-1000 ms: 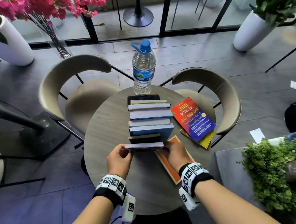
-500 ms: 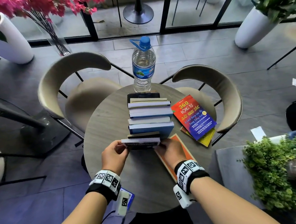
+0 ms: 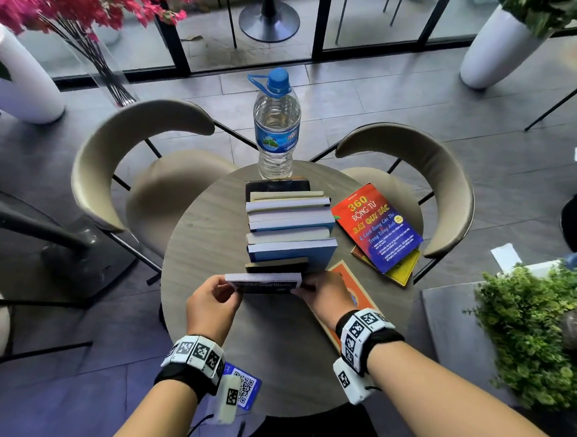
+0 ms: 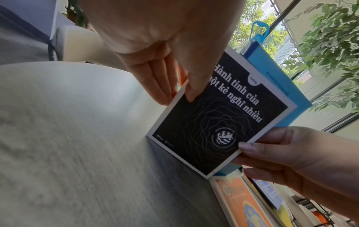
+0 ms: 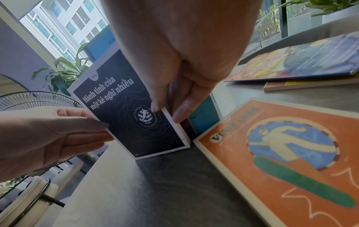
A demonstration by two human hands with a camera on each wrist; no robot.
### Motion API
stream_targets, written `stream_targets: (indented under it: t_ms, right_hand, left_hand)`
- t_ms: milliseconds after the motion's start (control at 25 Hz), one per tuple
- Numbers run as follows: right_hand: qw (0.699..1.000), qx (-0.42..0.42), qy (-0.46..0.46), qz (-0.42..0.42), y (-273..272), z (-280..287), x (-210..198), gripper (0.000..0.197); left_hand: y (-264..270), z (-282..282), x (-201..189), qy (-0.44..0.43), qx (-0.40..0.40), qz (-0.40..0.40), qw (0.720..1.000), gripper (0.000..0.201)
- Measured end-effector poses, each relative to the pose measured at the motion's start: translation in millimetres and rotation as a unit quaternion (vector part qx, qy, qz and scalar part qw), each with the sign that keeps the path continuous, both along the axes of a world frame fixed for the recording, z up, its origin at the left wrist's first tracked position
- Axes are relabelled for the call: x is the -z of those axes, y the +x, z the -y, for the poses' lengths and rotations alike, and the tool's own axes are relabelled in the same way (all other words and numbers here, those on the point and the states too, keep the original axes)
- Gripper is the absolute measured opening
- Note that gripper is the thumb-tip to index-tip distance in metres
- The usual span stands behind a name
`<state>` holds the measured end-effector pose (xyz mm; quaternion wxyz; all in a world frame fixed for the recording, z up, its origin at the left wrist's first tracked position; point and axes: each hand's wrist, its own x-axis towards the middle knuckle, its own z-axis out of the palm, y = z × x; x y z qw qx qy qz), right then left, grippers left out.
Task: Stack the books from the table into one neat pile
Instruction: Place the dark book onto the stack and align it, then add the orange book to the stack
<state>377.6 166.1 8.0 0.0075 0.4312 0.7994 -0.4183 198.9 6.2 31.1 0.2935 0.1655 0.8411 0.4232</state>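
A small black book with a white border [image 3: 263,282] [image 4: 217,122] [image 5: 132,116] stands on its bottom edge on the round table [image 3: 206,231], leaning towards me. My left hand [image 3: 214,300] [image 4: 174,86] pinches its left side and my right hand [image 3: 323,292] [image 5: 170,110] pinches its right side. Behind it a row of several upright books [image 3: 291,231] runs back to the bottle. An orange book [image 3: 357,292] [image 5: 287,153] lies flat at the right, partly under my right hand. A red and blue book [image 3: 376,227] lies on a yellow one [image 3: 403,268].
A water bottle [image 3: 277,127] stands at the table's far edge behind the row. Two beige chairs [image 3: 145,149] [image 3: 437,173] flank the table. A fan base [image 3: 60,241] stands at the left, a green plant [image 3: 540,330] at the right. A blue QR card [image 3: 246,388] sits near my left wrist.
The black book has tipped from edge-on upright to leaning towards me and come slightly nearer. Both hands have stayed on its sides.
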Motion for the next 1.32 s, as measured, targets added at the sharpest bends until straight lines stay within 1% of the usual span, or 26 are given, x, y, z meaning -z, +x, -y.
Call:
stream_targets:
  t_ms: [200, 320, 360, 520, 680, 760, 840, 880, 960, 1080, 1160, 1240, 1280, 1320]
  right_hand:
    - [1.000, 0.006, 0.016, 0.023, 8.6, -2.6, 4.4, 0.031]
    - [0.999, 0.007, 0.023, 0.031, 17.1, -15.3, 3.8, 0.029]
    - [0.999, 0.005, 0.029, 0.035, 19.3, -18.7, 2.4, 0.028]
    - [0.998, -0.006, 0.048, 0.049, 22.5, -23.2, -0.1, 0.027]
    - [0.993, -0.022, 0.084, 0.074, 19.3, -23.7, -3.7, 0.028]
    - [0.991, -0.019, 0.097, 0.086, 18.7, -22.6, -5.6, 0.031]
    - [0.991, -0.012, 0.097, 0.097, 18.6, -19.7, -6.7, 0.033]
    - [0.990, -0.010, 0.095, 0.100, 18.7, -18.5, -7.6, 0.034]
    - [0.990, -0.006, 0.091, 0.105, 18.1, -17.3, -9.6, 0.036]
    - [0.992, -0.003, 0.070, 0.107, 19.4, -16.0, -14.1, 0.039]
    - [0.994, -0.003, 0.045, 0.103, 19.0, -15.7, -16.9, 0.043]
    - [0.995, 0.000, 0.006, 0.100, 22.2, -17.9, -25.4, 0.047]
    - [0.994, -0.001, -0.016, 0.104, 23.6, -19.4, -28.0, 0.049]
    - [0.993, -0.002, -0.036, 0.111, 25.8, -21.4, -31.4, 0.053]
  left_hand:
    - [6.3, -5.5, -0.5, -0.002, 0.007, 0.011, 1.000, 0.017]
    - [15.9, -12.8, -0.4, 0.015, 0.015, 0.020, 1.000, 0.016]
    - [19.7, -14.6, -1.4, 0.024, 0.010, 0.024, 0.999, 0.017]
    - [29.3, -20.1, -4.2, 0.086, -0.021, 0.078, 0.993, 0.031]
    - [30.4, -24.8, -2.8, 0.112, -0.055, 0.117, 0.985, 0.031]
    - [29.7, -24.9, -2.3, 0.086, -0.055, 0.096, 0.990, 0.026]
    - [29.0, -23.3, -2.0, 0.015, -0.030, 0.031, 0.999, 0.021]
    - [28.7, -22.4, -1.1, -0.018, -0.020, 0.006, 1.000, 0.023]
    - [27.8, -20.4, 1.4, -0.072, -0.002, -0.011, 0.997, 0.029]
    - [26.8, -17.4, 9.0, -0.145, 0.037, -0.009, 0.989, 0.039]
    - [25.8, -17.1, 12.7, -0.184, 0.052, -0.001, 0.982, 0.039]
    - [30.9, -19.3, 10.0, -0.199, 0.072, 0.001, 0.977, 0.052]
    - [33.4, -20.8, 8.9, -0.199, 0.078, 0.017, 0.977, 0.056]
    - [36.0, -22.5, 8.9, -0.193, 0.086, 0.035, 0.977, 0.055]
